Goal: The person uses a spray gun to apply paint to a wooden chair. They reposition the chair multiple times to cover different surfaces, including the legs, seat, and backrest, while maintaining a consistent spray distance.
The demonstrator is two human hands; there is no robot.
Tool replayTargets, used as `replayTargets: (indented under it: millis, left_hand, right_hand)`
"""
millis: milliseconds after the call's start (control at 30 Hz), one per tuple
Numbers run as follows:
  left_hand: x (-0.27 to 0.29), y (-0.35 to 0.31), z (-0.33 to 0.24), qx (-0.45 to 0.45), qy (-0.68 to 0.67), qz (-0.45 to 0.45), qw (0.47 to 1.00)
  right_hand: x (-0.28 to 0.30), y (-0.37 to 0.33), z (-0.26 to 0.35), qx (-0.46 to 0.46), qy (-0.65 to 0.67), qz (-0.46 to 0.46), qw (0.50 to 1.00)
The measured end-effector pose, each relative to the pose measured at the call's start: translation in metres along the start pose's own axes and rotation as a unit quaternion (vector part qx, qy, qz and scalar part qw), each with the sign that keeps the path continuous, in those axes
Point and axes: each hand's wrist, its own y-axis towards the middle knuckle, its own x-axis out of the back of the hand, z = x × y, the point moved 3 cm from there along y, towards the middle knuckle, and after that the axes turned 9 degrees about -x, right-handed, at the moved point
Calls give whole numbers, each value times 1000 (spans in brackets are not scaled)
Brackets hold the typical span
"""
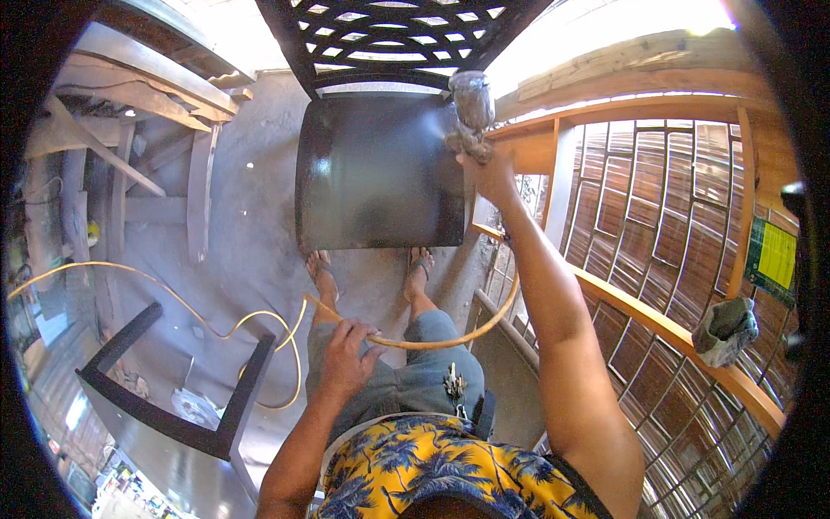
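My right hand (493, 177) is wrapped round a paint-smeared spray gun (472, 104) with a cup on top, at the right far corner of a black chair seat (380, 173). A faint mist shows beside the gun, over the glossy seat. Beyond the seat rises the chair's black lattice back (389, 41). Close to my lap, my left hand (348, 356) is closed on a yellow air hose (424, 344), which curves up toward my right arm. The gun's nozzle and trigger are too hard to make out.
A black furniture piece (156, 424) stands at lower left, with the hose (216, 333) looping across the dusty floor near it. Wooden beams (143, 82) are stacked at upper left. Along the right runs a wooden frame (674, 324) with a metal grille, and a crumpled grey object (724, 333) on it.
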Motion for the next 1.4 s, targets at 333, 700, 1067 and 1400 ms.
replayTargets:
  millis: [333, 700, 1067, 1400]
  left_hand:
    - [-8, -4, 14, -39, 13, 84, 996]
    - [-23, -11, 20, -30, -13, 94, 995]
    - [2, 5, 16, -35, 15, -34, 999]
    - [-7, -1, 22, -28, 6, -2, 1000]
  right_hand:
    - [-7, -119, -48, -125, -101, 52, 986]
    - [-17, -113, -46, -91, -63, 91, 990]
    - [-10, 30, 2, -15, -34, -32, 999]
    - [-24, -16, -16, -6, -48, 21, 999]
